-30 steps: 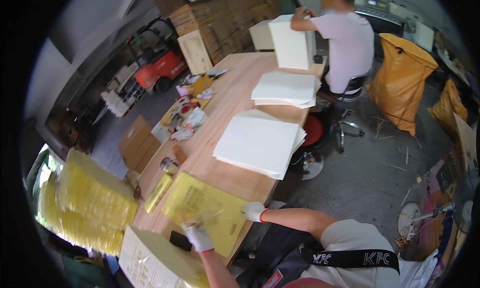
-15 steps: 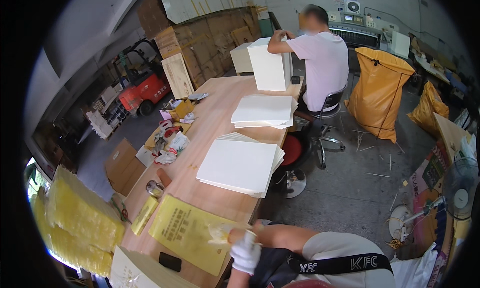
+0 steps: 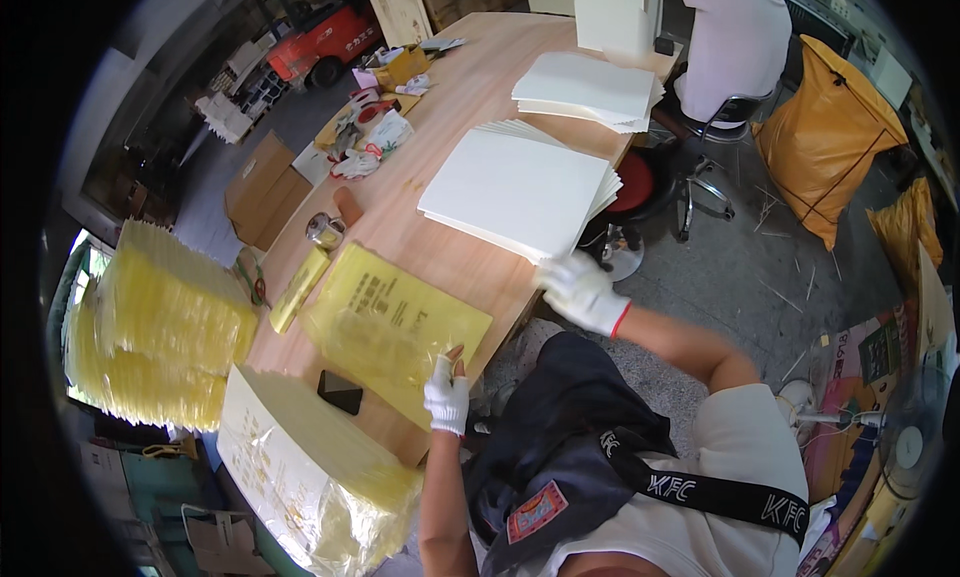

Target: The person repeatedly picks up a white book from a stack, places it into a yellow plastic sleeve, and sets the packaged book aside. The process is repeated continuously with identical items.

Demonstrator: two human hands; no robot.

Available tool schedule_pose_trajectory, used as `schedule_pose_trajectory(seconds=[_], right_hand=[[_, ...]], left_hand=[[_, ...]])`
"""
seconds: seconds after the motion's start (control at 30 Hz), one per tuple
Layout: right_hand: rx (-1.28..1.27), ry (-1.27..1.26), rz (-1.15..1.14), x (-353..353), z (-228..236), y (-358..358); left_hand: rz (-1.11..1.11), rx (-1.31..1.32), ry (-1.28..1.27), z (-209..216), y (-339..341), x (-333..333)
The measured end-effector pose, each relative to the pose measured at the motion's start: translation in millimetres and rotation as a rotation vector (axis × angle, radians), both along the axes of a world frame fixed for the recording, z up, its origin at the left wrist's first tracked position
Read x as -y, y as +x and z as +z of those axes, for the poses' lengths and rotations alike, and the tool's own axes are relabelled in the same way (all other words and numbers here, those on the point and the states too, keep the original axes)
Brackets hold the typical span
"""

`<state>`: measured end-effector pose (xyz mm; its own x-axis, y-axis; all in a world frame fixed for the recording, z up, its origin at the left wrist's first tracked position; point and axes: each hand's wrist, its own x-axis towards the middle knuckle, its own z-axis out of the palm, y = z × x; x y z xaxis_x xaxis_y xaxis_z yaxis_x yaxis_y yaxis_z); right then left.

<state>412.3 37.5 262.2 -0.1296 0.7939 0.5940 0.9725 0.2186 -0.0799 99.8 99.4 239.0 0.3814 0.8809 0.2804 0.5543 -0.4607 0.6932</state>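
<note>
A yellow plastic bag (image 3: 392, 322) with dark print lies on the near part of the wooden table. My left hand (image 3: 446, 395), in a white glove with bare fingertips, pinches its near right edge. Stretched to the right, my white-gloved right hand (image 3: 582, 293) is at the near corner of a fanned stack of white boards (image 3: 515, 192). Motion smears its fingers, so their grip is unclear. Left of the flat bag rests a small yellow roll-like packet (image 3: 299, 288).
A black phone (image 3: 340, 392) lies beside a plastic-wrapped pile (image 3: 300, 467). Yellow bags (image 3: 165, 327) are heaped at left. Further off are a tin (image 3: 324, 231), another white stack (image 3: 585, 89), a seated co-worker (image 3: 735, 47) and a red stool (image 3: 632, 182).
The view has tilted down. My right hand has left the bag and moved right to the white boards. My left hand stays at the bag's edge.
</note>
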Motion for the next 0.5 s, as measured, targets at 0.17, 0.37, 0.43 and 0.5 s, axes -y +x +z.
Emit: schedule_pose_trajectory(seconds=[0.17,0.37,0.43,0.5], right_hand=[[0.095,-0.16,-0.03,-25,-33,98],[0.188,0.025,0.206,-48,-28,117],[0.307,-0.019,0.177,-49,-16,126],[0.284,0.121,0.147,-56,-17,136]], left_hand=[[-0.073,0.027,-0.221,12,50,-10],[-0.347,0.197,-0.418,7,98,-24],[-0.387,0.161,-0.519,14,123,-24],[-0.387,0.184,-0.66,14,140,-30]])
